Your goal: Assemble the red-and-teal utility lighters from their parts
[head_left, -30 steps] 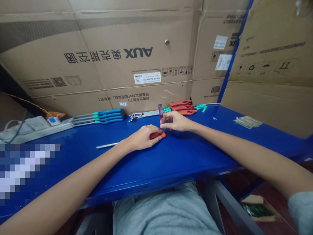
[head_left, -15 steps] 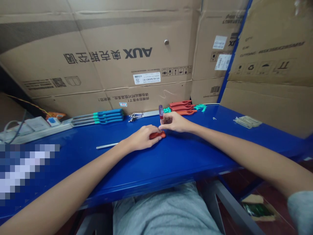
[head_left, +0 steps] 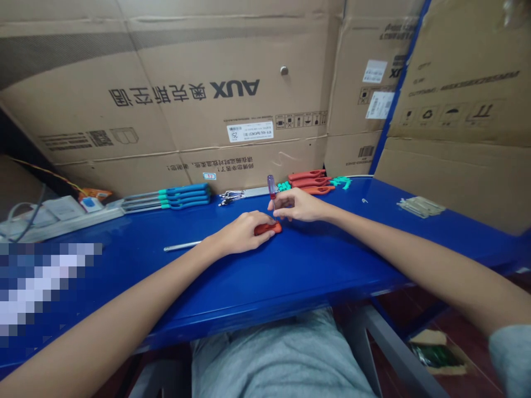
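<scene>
Screwdriver (head_left: 271, 185): nearly upright, its top leaning slightly left; its shaft runs down to the right end of the orange handle (head_left: 277, 228), where the tip is too small to make out.
Right hand (head_left: 299, 204): thumb and fingers pinch the screwdriver low down, leaving the purple grip exposed above them.
Left hand (head_left: 244, 231): closed over the orange handle, thumb on the near side.
Orange handle: on the blue tabletop (head_left: 290, 276), mostly covered by the left hand.
Metal rod (head_left: 180, 246): pokes out left of the left wrist; whether it joins the orange handle cannot be told.
Back row: blue-handled tools (head_left: 188, 196) stacked at left; thin metal rods (head_left: 257, 192) and 3 red-orange handles (head_left: 309, 181) just behind the right hand; green pieces (head_left: 342, 182) beside these handles.
Right side: pale strips (head_left: 421, 207) in a flat pile, well apart from both hands.
Far left: power strip (head_left: 102, 215) with white plugs (head_left: 64, 209).
Backdrop: cardboard (head_left: 186, 55) printed "AUX", upside down.
</scene>
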Available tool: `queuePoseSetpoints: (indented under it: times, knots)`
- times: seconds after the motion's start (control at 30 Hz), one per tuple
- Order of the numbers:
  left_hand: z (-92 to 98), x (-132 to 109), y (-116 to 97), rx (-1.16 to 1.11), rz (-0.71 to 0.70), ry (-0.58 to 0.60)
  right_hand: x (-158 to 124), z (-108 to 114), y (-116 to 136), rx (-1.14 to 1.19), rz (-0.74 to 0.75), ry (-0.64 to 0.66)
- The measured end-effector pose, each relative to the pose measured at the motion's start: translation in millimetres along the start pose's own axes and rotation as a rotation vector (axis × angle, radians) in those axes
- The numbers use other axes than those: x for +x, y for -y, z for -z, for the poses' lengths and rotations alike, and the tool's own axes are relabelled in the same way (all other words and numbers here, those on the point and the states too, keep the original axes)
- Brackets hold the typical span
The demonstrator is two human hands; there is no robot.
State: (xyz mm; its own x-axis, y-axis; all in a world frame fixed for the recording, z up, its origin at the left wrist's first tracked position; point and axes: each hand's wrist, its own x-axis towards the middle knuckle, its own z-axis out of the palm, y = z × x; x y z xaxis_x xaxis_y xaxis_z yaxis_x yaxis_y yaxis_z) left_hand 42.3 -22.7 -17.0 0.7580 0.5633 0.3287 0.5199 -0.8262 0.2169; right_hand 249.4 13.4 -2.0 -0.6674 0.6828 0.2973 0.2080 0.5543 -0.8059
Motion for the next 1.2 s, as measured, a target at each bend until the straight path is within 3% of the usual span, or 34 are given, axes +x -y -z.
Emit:
queuePoseSetpoints:
  times: [0.17,0.63,1.2]
  knots:
    - [0.3,-0.6,0.0,0.002,-0.003,0.000,0.4,1.1,-0.6,-0.025,-0.013,0.016]
    - [1.2,-0.9,-2.4,0.048,0.014,-0.011,0.2,-6.6,1.2,-0.088,0.038,-0.097]
    - [1.0,0.1,-1.9,0.010,0.008,-0.001,0.6,1.9,-1.7,-0.067,0.014,0.005]
